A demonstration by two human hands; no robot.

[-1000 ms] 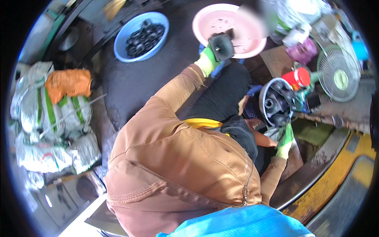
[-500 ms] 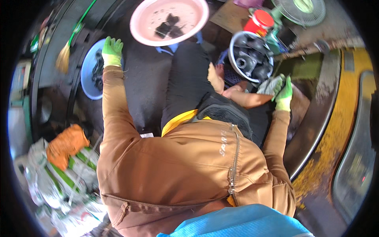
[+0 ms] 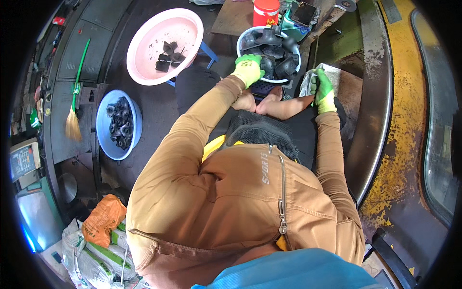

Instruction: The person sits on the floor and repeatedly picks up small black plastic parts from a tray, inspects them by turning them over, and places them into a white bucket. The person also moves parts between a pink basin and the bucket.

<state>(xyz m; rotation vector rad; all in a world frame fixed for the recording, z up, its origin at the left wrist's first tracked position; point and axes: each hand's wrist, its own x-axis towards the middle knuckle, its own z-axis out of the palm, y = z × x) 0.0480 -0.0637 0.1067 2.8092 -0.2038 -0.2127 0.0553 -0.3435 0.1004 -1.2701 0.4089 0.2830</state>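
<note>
My left hand point(image 3: 248, 67), in a yellow-green glove, is at the near left edge of a pale basin point(image 3: 240, 45) heaped with black moulded parts point(image 3: 273, 52). Its fingers look apart and bent over the rim; nothing shows in them. Above my right thigh, my right hand point(image 3: 323, 90), gloved alike, is closed with the thumb up; whatever it grips is hidden. A whitish bag point(image 3: 308, 83) lies beside it. Left of the heaped basin, a large pink basin point(image 3: 139, 67) on a blue stool point(image 3: 208, 54) holds a few black pieces point(image 3: 169, 57).
On the floor at left stands a blue basin point(image 3: 136, 126) full of small black parts. A broom point(image 3: 73, 123) leans behind it. Sacks point(image 3: 103, 260) with an orange bag point(image 3: 103, 219) lie lower left. A red container point(image 3: 265, 12) stands beyond; a worn yellow machine frame point(image 3: 402, 144) bounds the right.
My left hand has swung from beside the blue basin across to the heaped basin. My right fingers have curled in from a more upright pose. The whole view has shifted.
</note>
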